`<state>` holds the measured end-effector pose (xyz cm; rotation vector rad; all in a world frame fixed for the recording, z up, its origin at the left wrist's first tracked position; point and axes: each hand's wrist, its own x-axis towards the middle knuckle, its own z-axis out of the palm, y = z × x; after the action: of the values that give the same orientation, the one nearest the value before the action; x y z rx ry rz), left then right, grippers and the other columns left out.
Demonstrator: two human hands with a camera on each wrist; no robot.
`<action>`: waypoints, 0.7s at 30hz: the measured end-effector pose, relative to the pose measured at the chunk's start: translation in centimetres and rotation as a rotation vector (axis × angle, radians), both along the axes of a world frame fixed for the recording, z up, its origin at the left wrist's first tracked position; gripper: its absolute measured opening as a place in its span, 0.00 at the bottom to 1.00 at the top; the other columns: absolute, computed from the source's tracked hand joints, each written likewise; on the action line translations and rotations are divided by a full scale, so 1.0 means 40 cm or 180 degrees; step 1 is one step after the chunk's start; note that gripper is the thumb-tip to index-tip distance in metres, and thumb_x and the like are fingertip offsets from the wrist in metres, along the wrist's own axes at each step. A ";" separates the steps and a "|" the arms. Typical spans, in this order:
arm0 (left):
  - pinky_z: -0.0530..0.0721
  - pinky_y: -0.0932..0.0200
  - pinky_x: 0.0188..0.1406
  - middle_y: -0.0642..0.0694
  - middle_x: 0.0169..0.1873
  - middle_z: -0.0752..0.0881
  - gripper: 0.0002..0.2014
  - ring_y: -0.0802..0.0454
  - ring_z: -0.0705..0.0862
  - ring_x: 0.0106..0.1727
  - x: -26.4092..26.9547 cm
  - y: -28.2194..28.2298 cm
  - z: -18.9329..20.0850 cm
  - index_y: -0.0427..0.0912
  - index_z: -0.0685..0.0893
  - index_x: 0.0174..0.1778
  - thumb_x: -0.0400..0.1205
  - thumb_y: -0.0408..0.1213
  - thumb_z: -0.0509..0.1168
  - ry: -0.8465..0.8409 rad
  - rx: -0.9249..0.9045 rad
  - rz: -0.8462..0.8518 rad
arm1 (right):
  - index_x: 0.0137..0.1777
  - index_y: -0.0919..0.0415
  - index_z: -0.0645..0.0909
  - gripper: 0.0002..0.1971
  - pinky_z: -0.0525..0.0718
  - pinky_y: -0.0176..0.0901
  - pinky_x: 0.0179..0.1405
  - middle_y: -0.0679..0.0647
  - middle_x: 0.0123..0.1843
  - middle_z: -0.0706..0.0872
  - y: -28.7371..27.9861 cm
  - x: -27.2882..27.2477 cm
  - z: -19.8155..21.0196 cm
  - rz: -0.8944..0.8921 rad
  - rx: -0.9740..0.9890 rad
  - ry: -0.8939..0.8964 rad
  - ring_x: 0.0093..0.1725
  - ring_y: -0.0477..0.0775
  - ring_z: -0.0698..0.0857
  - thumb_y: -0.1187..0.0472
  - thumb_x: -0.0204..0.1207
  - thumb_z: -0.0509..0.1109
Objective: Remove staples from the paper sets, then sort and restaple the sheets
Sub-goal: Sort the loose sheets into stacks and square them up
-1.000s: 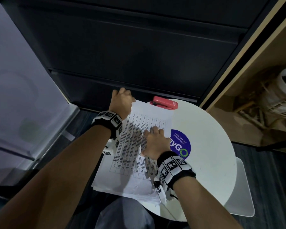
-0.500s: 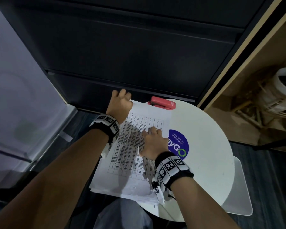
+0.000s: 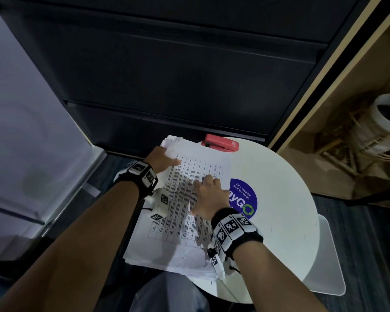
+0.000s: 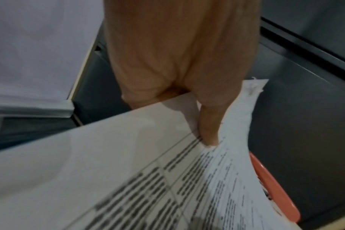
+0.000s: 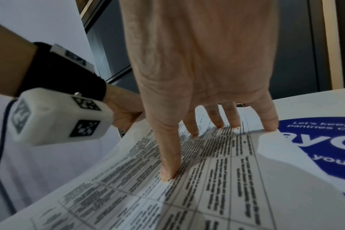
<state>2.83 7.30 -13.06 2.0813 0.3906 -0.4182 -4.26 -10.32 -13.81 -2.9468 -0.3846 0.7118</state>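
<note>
A stack of printed sheets (image 3: 180,244) lies on the left part of a round white table (image 3: 279,221). My left hand (image 3: 161,157) grips the stack's far left corner. Its thumb (image 4: 209,127) presses on top and its fingers curl under the edge, so the corner is bent upward. My right hand (image 3: 208,194) is spread on the top sheet (image 5: 207,194), fingertips (image 5: 168,171) pressing down near the right edge. A red stapler (image 3: 221,144) lies at the table's far edge, just behind the papers. No staple can be made out.
A round blue sticker (image 3: 243,197) is on the table right of the papers. Dark cabinet drawers (image 3: 178,86) stand close behind the table, and a pale panel (image 3: 32,131) is at the left. A white chair seat (image 3: 324,266) sits under the table's right side.
My left hand slid from over the far corner to the stack's left edge and now grips it. The corner, covered before, now curls upward. The right hand stays pressed on the sheet.
</note>
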 end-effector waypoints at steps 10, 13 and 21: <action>0.85 0.45 0.53 0.39 0.45 0.90 0.05 0.43 0.89 0.46 -0.105 0.009 0.040 0.33 0.86 0.47 0.81 0.31 0.67 -0.0442 -0.1061 0.0433 | 0.76 0.60 0.65 0.46 0.78 0.62 0.70 0.56 0.68 0.71 -0.064 0.009 0.030 -0.2030 0.2169 -0.0529 0.68 0.61 0.73 0.59 0.59 0.85; 0.86 0.44 0.52 0.36 0.49 0.90 0.07 0.38 0.89 0.51 -0.129 0.016 0.083 0.33 0.86 0.50 0.79 0.32 0.69 -0.0491 -0.1601 0.0568 | 0.84 0.60 0.50 0.58 0.72 0.58 0.75 0.61 0.75 0.70 -0.124 0.015 0.074 -0.3027 0.3197 -0.0373 0.74 0.62 0.71 0.64 0.60 0.85; 0.82 0.51 0.60 0.40 0.61 0.87 0.17 0.45 0.86 0.62 -0.157 -0.022 0.287 0.33 0.80 0.67 0.81 0.31 0.65 -0.1046 -0.2194 0.0146 | 0.60 0.65 0.84 0.12 0.83 0.57 0.65 0.57 0.56 0.90 -0.188 0.007 0.223 -0.2631 0.4494 0.0006 0.57 0.57 0.89 0.72 0.78 0.69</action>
<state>-3.46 6.40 -1.57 1.4271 0.0741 -0.1424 -4.00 -17.82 -4.88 -1.4973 0.2713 0.1435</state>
